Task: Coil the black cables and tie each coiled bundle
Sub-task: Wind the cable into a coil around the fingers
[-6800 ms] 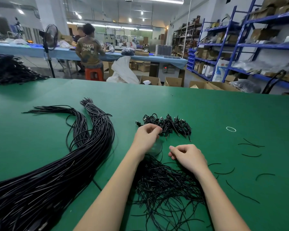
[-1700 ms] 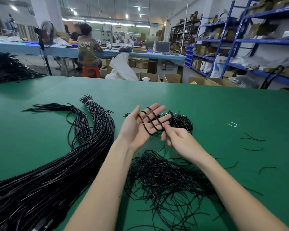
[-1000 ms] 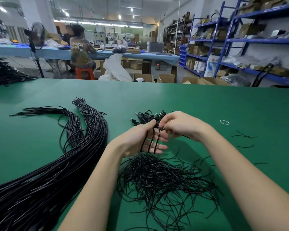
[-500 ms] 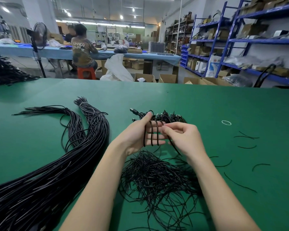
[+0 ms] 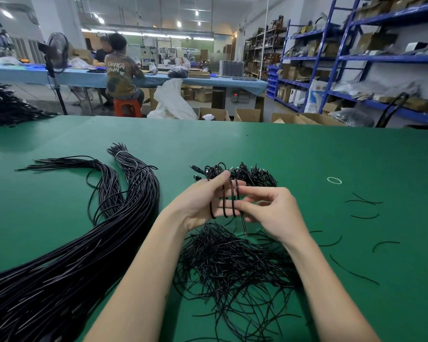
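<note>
Since half a second ago, the right hand [image 5: 274,213] has drawn slightly back, pinching the cable's free tail. Coiled cable [image 5: 226,201] wraps the left hand [image 5: 203,203], whose fingers [image 5: 235,187] are straight, loops running 12 to 6 o'clock. Its tail hangs toward 6 o'clock over the twist ties [image 5: 232,262] on the green surface [image 5: 307,156]; finished bundles [image 5: 247,175] lie at 12 o'clock.

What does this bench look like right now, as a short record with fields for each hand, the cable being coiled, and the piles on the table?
left hand: fingers straight, cable looped around them
right hand: pinches the cable's loose end beside the loops
cable: black, about four turns showing across the left fingers, not yet tied
finished coils: heap just beyond the hands
ties: loose tangle under the forearms
uncoiled cables: long bundle to the left
table: green surface
</note>
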Tool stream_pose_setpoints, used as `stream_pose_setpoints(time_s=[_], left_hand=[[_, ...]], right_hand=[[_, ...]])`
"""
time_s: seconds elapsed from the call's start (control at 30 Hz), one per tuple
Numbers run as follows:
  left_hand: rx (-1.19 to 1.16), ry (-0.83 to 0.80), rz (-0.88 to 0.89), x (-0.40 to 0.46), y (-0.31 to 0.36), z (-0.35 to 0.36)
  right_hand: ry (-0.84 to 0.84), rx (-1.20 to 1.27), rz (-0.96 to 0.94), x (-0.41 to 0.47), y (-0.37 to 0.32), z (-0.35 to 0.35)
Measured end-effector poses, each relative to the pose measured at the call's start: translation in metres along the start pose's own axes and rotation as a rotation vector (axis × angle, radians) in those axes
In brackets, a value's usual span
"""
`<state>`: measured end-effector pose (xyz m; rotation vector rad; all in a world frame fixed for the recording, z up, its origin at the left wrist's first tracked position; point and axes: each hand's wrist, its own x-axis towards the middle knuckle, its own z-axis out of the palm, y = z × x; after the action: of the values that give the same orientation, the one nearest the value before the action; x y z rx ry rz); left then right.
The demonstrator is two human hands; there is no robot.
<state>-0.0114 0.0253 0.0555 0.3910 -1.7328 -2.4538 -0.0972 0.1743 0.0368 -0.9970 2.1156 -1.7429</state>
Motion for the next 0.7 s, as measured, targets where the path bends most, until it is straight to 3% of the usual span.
stream_pose_setpoints(time_s=[0.2, 0.33, 0.37, 0.47, 0.5, 0.63, 0.7], left_hand=[[0.035, 0.039, 0.066, 0.002, -0.003, 0.001], [0.028, 0.042, 0.044, 0.002, -0.006, 0.001], [0.004, 0.020, 0.026, 0.002, -0.006, 0.000], [0.045, -0.084, -0.018, 0.000, -0.007, 0.006], [0.089, -0.135, -0.024, -0.001, -0.007, 0.011], [0.308, -0.334, 0.016, -0.006, -0.014, 0.028], [0.325, -0.402, -0.013, -0.008, -0.014, 0.027]], right_hand=[[0.078, -0.130, -0.131, 0.000, -0.001, 0.007], [-0.172, -0.082, 0.030, 0.001, -0.007, -0.011], [-0.166, -0.036, 0.054, 0.002, -0.008, -0.018], [0.120, -0.111, -0.047, 0.005, -0.017, -0.029], [0.110, -0.146, -0.090, 0.006, -0.022, -0.027], [-0.255, -0.173, 0.027, -0.001, -0.038, -0.007], [-0.288, -0.112, 0.071, -0.001, -0.037, -0.001]])
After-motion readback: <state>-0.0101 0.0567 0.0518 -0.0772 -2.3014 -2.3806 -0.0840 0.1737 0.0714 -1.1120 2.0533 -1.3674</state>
